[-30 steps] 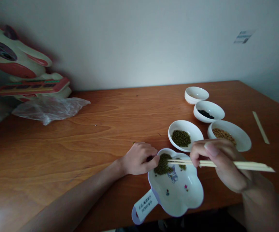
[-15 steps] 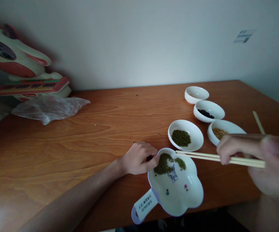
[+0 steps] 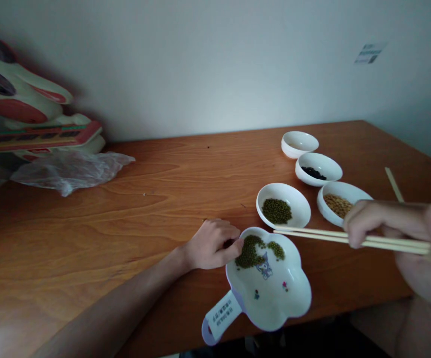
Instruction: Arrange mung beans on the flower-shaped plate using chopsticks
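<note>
My right hand (image 3: 405, 221) is gripping a pair of pale chopsticks (image 3: 323, 232), fingers bent round them, hand blurry. The tips are pointing left and sitting close together at the far rim of the flower-shaped dish (image 3: 278, 303), right by the near side of the green-bean bowl (image 3: 299, 206); can't tell if they're pinching anything, too small. My left hand (image 3: 211, 243) is holding the dish at its upper-left rim, fingers curled, thumb beside the green beans (image 3: 251, 251). Those are lying in the dish's upper-left part, with a smaller clump (image 3: 276, 250) lying to their right. The dish is resting at the near edge of the wooden table (image 3: 156, 219), its labelled handle (image 3: 223, 314) pointing down-left. Beyond it, the green-bean bowl is holding its own green pile (image 3: 276, 211). The tan-bean bowl (image 3: 353, 191) is standing to the right, partly behind my right hand; the black-bean bowl (image 3: 329, 169) and a fourth white bowl (image 3: 293, 150) are standing farther back. A light stick (image 3: 393, 184) is lying at right, partly hidden; a clear plastic bag (image 3: 69, 171) is lying before the toy (image 3: 40, 99) at left.
</note>
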A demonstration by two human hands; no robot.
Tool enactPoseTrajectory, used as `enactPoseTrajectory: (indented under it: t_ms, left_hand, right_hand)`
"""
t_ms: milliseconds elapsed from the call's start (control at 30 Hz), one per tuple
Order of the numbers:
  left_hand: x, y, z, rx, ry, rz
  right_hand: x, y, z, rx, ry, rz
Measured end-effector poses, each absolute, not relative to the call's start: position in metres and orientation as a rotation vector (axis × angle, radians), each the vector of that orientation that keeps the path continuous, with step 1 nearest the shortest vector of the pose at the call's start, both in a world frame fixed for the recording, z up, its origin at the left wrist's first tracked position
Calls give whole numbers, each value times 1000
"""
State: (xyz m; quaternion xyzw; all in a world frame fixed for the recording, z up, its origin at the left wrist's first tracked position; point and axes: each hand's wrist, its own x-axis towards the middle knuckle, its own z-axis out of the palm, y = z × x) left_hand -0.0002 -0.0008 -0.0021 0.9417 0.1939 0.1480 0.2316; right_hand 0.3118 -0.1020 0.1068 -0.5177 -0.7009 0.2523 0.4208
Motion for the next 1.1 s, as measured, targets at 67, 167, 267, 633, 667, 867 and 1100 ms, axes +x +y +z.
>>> enactPoseTrajectory:
  t_ms: [67,167,267,633,667,867,1100]
  left_hand:
    - [0,-1,-1,2587,535,407]
    - [0,-1,0,2572,533,403]
    - [-1,-1,1,2558,521,404]
    - [0,-2,1,2565,528,413]
    - [0,-2,0,2563,528,409]
    - [0,-2,0,2555,523,428]
    - [0,-2,1,2550,531,406]
  right_hand:
    - [286,-98,106,-1250,-1793,754]
    - [265,-89,100,-1235,-1901,907]
    - [260,-83,95,-1231,-1966,928]
    - [266,-81,92,-1225,-2023,875]
    - [266,-82,92,-1239,-2028,863]
    - [264,-81,90,-1208,-2015,876]
    - [268,-82,91,-1209,-2023,868]
